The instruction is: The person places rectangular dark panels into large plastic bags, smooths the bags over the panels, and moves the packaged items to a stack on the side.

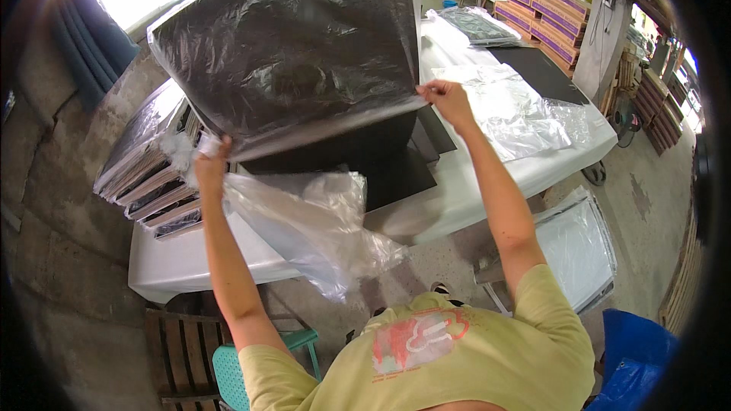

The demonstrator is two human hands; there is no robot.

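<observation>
A large black panel (297, 53) stands tilted up over the table, covered by a clear plastic bag. My left hand (212, 161) is closed on the bag's lower left edge, near the panel's corner. At the lower right corner, my right hand (448, 100) pinches the bag's edge (358, 116) between thumb and fingers. Under the raised panel lie more black panels (396, 179), partly hidden. Loose clear plastic bags (312, 213) hang over the table's near edge beneath my left forearm.
A stack of plastic-wrapped panels (152, 156) sits left on the white-covered table (525, 175). More clear bags (502, 110) lie to the right. Cartons (544, 15) are piled behind. A green stool (228, 373) and a wrapped stack (575, 247) flank me. A blue curtain (91, 46) hangs far left.
</observation>
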